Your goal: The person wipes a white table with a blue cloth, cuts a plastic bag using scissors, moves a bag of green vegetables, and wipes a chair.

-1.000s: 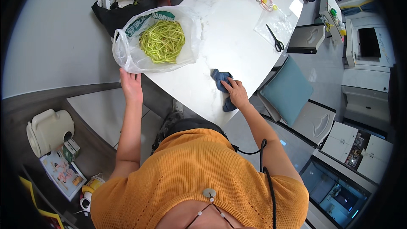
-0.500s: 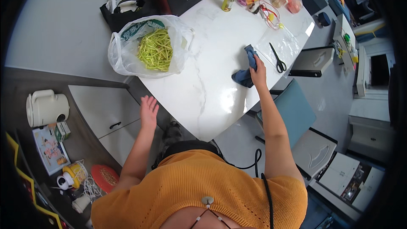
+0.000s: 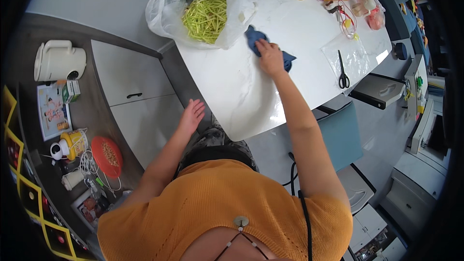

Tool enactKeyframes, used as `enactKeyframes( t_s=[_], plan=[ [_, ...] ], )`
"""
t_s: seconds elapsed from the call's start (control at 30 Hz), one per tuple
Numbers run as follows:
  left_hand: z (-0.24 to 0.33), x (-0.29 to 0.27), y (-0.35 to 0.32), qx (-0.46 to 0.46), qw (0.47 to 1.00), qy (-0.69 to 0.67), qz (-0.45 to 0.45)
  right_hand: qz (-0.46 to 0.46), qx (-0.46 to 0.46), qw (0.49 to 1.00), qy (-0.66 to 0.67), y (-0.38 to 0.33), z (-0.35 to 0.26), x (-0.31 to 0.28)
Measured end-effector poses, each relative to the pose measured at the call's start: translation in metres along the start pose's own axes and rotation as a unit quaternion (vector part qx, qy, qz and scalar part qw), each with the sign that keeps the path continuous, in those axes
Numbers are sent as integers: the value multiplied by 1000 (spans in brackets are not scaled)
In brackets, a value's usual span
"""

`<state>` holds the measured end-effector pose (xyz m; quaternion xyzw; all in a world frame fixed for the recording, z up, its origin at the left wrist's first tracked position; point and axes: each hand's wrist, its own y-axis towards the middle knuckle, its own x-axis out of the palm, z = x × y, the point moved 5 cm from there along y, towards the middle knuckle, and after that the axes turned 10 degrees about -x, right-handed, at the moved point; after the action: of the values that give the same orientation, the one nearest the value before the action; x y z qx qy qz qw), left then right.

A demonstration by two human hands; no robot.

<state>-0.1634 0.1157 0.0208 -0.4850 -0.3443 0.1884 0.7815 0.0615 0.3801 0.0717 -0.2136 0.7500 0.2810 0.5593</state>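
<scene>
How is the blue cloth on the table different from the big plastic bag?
The blue cloth is dark and crumpled, while the plastic bag is whitish and partly see-through. The cloth is smaller; the bag is much bigger and holds green stems. The person's right hand is on the cloth, but no hand touches the bag. Both are on the white table.

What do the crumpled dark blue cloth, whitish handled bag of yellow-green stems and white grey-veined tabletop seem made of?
Dark blue cloth: probably textile, matte, since it bunches in soft folds. Whitish bag: likely thin plastic film, slightly shiny, creased and translucent. White tabletop: glossy, with bright reflections; stone or imitation, I can't tell.
</scene>
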Motion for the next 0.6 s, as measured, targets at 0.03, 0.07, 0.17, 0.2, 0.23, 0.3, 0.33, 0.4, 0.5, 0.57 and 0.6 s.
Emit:
enactKeyframes(
  t_s=[0.03,0.07,0.17,0.2,0.23,0.3,0.33,0.4,0.5,0.57,0.6],
  plan=[
    [0,0,6,-8,1000,0,-6,0,-25,1000,8,1,-21,1],
    [-1,-2,10,-12,1000,-7,-8,-16,-38,999,24,1,-40,3],
    [-6,-9,19,-14,999,-32,-19,-51,-121,990,55,-12,-87,4],
    [-6,-8,20,-15,999,-39,-29,-70,-138,986,56,-21,-97,-1],
    [-3,-8,19,-12,998,-45,-38,-87,-157,982,57,-29,-107,-6],
    [0,-12,16,-18,997,-55,-44,-128,-176,973,72,-47,-118,-10],
    [0,-14,16,-26,997,-58,-42,-159,-183,966,85,-53,-123,-13],
    [0,-20,12,-37,997,-65,-35,-190,-204,950,140,-52,-131,-16],
    [-1,-35,20,-35,996,-73,-44,-126,-214,950,192,-24,-150,-26],
    [-2,-45,21,-33,995,-84,-44,-80,-214,952,204,8,-177,-37],
    [0,-47,22,-31,994,-89,-45,-61,-217,953,200,21,-186,-32]
  ],
)
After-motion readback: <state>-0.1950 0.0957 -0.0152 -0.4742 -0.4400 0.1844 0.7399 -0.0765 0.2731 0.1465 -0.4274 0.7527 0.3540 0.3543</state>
